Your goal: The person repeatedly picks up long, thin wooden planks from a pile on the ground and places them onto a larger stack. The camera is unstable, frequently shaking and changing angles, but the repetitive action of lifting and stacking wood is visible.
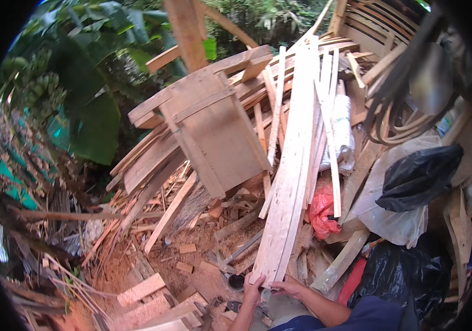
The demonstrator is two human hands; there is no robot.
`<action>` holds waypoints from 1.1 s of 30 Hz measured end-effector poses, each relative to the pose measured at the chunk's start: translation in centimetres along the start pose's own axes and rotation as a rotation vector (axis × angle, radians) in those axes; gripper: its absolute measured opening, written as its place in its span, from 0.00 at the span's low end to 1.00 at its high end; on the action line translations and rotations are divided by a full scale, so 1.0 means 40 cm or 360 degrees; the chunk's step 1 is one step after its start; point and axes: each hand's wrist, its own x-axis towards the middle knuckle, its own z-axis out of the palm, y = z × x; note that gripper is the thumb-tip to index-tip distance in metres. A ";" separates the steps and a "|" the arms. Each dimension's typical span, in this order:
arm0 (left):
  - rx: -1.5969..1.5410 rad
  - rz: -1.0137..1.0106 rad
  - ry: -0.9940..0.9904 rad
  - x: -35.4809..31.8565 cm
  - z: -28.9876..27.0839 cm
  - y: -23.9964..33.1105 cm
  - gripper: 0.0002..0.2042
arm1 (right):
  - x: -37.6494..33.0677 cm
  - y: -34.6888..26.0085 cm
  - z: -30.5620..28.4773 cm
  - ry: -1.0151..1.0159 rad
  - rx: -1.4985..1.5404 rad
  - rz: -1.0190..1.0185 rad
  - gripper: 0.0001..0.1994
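A long pale wooden plank (285, 204) runs from the front of my body up to the lumber pile. A lengthwise line divides its face; I cannot tell whether that is an edge or a second board lying alongside. My left hand (253, 289) grips the near end at its left corner, fingers closed around the edge. At the right corner of the same end, my right hand (289, 287) is closed on the wood, thumb toward the top face. The plank's far end rests among other thin strips (332, 138) on the pile.
Left of the plank leans a wooden panel (214, 138) on stacked boards. Offcuts (142, 289) and sawdust cover the ground at the lower left. On the right lie a red plastic bag (324, 212), black plastic bags (407, 276) and a hanging coil of hose or cable (396, 105).
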 end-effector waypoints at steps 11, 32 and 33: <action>-0.0056 0.0193 0.0693 -0.479 -0.488 -0.074 0.34 | 0.116 -0.268 -0.138 -0.0025 0.0501 -0.0543 0.40; -0.1542 0.0855 0.0596 -0.686 -0.558 0.065 0.25 | 0.218 -0.418 0.017 -0.0122 0.0360 -0.0540 0.32; -0.1712 0.0995 0.0590 -0.674 -0.598 -0.017 0.21 | 0.183 -0.379 0.084 -0.0128 0.0354 -0.0489 0.32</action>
